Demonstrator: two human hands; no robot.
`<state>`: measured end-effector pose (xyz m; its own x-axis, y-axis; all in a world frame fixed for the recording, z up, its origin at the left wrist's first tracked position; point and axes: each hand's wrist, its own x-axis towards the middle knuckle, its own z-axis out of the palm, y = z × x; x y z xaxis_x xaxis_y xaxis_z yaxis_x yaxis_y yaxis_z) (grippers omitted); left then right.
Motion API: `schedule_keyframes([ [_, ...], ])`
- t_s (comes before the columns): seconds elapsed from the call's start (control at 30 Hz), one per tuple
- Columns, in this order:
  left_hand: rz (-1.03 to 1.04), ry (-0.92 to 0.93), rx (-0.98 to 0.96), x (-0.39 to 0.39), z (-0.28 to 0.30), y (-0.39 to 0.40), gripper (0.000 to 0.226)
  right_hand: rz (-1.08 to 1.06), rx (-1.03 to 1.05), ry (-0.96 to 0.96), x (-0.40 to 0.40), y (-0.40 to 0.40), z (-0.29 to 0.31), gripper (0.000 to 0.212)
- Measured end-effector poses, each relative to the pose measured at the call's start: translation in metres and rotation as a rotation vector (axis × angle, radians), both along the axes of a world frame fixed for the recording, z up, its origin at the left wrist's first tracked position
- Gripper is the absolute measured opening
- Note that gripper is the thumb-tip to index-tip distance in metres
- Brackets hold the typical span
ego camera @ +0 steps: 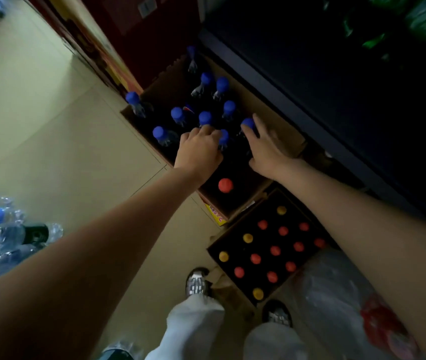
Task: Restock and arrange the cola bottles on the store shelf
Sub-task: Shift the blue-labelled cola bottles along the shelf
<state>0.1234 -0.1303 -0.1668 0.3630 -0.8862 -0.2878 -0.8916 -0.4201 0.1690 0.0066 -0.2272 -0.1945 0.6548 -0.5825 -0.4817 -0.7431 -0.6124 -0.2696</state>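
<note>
An open cardboard box [277, 123] on the floor holds several dark cola bottles with blue caps [176, 114] and one with a red cap [225, 185]. My left hand [199, 152] reaches down into the box, its fingers curled around the neck of a blue-capped bottle [223, 139]. My right hand [264, 146] lies over the top of another blue-capped bottle [247, 123] at the box's right side, fingers around it. The dark shelf [310, 81] runs along the right, above the box.
A second box [215, 246] with several red- and yellow-capped bottles stands nearer my feet [196, 281]. Clear water bottles [1, 229] lie at the left. A plastic bag [342, 294] sits at lower right. Green bottles [425, 19] are on the shelf at top right. Tiled floor spreads left.
</note>
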Motion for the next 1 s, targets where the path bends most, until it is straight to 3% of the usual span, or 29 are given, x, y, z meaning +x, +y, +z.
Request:
schedule_keyframes([
  [0.13, -0.038, 0.055, -0.004, 0.007, -0.026, -0.017, 0.053, 0.025, -0.063, 0.028, 0.018, -0.014, -0.029, 0.077],
  [0.3, -0.06, 0.109, 0.033, 0.013, -0.053, -0.034, 0.057, 0.011, -0.1, -0.057, 0.023, -0.02, -0.055, 0.042],
  [0.5, -0.037, 0.02, 0.11, 0.01, -0.064, -0.054, 0.051, -0.067, -0.081, -0.076, 0.011, -0.014, -0.055, 0.045],
  [0.63, -0.156, -0.009, 0.183, 0.002, -0.055, -0.054, 0.053, -0.201, -0.04, -0.11, 0.003, -0.009, -0.04, 0.044],
  [0.83, -0.098, 0.041, 0.1, -0.014, 0.019, -0.064, 0.044, -0.237, 0.003, -0.185, -0.029, -0.008, 0.034, 0.047],
  [1.0, -0.018, 0.122, 0.017, -0.033, 0.121, -0.044, 0.047, -0.207, 0.076, -0.287, -0.061, 0.007, 0.145, 0.039],
])
